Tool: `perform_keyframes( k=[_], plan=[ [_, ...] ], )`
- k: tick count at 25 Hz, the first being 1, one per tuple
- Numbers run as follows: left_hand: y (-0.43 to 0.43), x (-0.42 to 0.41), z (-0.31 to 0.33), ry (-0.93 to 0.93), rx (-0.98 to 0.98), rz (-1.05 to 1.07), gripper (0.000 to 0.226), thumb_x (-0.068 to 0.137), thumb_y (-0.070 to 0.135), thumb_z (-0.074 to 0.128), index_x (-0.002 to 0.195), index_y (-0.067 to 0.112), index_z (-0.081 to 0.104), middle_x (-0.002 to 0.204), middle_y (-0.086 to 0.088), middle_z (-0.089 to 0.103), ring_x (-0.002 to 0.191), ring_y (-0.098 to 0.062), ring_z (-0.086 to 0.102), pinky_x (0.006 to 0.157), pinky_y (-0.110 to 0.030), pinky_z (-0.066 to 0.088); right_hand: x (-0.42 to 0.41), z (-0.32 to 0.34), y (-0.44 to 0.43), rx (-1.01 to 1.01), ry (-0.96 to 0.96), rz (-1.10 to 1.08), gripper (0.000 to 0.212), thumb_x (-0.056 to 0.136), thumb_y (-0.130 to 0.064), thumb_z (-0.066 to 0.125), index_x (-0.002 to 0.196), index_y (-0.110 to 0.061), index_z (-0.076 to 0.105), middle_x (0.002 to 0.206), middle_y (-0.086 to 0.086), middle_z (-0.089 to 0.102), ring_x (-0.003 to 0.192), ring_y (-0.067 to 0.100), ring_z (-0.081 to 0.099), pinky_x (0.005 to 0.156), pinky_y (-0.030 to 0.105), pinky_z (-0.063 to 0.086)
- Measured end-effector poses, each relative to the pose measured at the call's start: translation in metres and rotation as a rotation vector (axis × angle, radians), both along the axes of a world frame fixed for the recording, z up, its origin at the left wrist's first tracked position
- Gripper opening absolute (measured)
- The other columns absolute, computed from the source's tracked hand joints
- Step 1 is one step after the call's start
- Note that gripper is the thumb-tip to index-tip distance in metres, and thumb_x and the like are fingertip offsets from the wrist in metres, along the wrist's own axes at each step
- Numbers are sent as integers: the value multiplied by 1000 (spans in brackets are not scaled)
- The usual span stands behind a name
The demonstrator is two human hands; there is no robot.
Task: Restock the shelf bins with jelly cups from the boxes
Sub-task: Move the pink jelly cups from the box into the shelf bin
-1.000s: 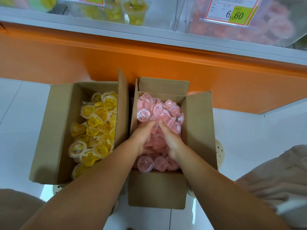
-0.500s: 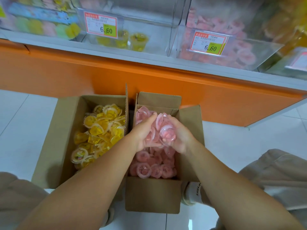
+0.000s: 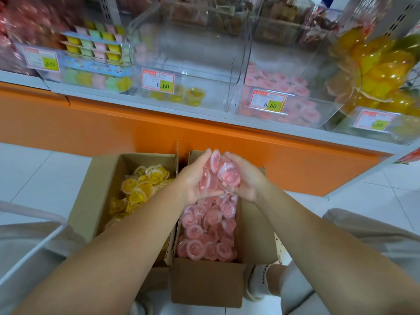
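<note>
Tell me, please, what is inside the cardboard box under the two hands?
Loose pink jelly cups fill the box. The left hand and right hand hold some more above it. The cups cover the bottom, so it cannot be seen.

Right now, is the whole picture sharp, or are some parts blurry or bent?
In the head view, the pink jelly cups held in the left hand and right hand look fairly sharp; the clear shelf bins above are smeared, with pale glare on their walls; the orange shelf front slants and bows, likely wide-angle distortion.
</note>
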State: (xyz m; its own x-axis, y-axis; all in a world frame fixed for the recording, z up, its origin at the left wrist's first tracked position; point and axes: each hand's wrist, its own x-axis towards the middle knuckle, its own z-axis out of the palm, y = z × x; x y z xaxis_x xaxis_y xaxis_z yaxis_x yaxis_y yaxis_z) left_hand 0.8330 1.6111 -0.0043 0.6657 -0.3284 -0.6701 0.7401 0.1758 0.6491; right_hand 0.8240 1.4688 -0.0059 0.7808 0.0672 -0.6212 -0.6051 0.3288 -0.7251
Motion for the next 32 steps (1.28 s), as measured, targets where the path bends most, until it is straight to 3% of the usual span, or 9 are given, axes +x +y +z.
perform_keyframes(
  k=[3,6,15,19,21,24,27,30,32],
  plan=[
    [-1,1,8,-11,12,18,50,91,60,58,121,21,67,118,-11,71,94,-28,74,67,-43,62,-2,13,3,-72,0,18,18,93,-35,59,101,-21,66,87,2,72,64,14,69,48,24,51],
    [0,5,22,-30,-3,37,52,90,61,59,123,22,65,126,-9,66,101,-28,71,67,-41,61,4,31,4,-148,-18,49,24,92,-37,62,111,-22,63,93,2,68,66,16,67,50,26,52],
    [20,34,102,-120,-96,-33,39,93,46,55,118,21,71,117,-9,72,100,-26,71,67,-39,62,32,126,1,-143,-164,210,11,91,-25,59,96,-18,66,84,4,66,68,18,63,50,24,53],
    [24,47,122,-144,-189,-14,43,94,48,48,99,16,76,97,-10,75,78,-22,74,71,-39,62,47,138,-3,-64,-198,110,12,89,-16,54,94,-10,64,85,9,65,63,20,62,45,24,51],
    [23,52,126,-136,-240,3,40,91,47,52,93,16,77,96,-10,73,83,-24,74,71,-40,62,53,144,-7,-70,-231,82,14,90,-13,54,91,-8,66,89,10,67,64,22,61,45,23,49],
    [21,62,132,-129,-318,33,34,89,47,58,102,17,68,102,-12,66,94,-28,72,65,-37,63,60,161,-18,-109,-327,56,19,88,-10,60,104,-14,67,92,7,69,62,18,63,52,26,45],
    [20,77,141,-161,-377,42,36,91,49,60,105,17,65,102,-13,64,98,-29,71,60,-35,62,76,182,-38,-220,-485,1,29,86,-8,61,114,-15,64,80,5,66,58,16,55,51,24,38],
    [19,91,151,-179,-413,79,47,90,53,64,116,14,66,106,-14,67,104,-30,71,60,-34,62,109,194,-64,-424,-534,-160,5,84,-7,66,85,-12,63,56,2,54,43,10,40,50,25,33],
    [19,102,154,-191,-417,134,51,90,54,63,121,13,66,109,-14,70,105,-31,71,61,-35,62,146,191,-87,-621,-491,-246,14,81,-6,72,77,-14,61,56,4,54,37,9,42,42,20,34]
  ],
)
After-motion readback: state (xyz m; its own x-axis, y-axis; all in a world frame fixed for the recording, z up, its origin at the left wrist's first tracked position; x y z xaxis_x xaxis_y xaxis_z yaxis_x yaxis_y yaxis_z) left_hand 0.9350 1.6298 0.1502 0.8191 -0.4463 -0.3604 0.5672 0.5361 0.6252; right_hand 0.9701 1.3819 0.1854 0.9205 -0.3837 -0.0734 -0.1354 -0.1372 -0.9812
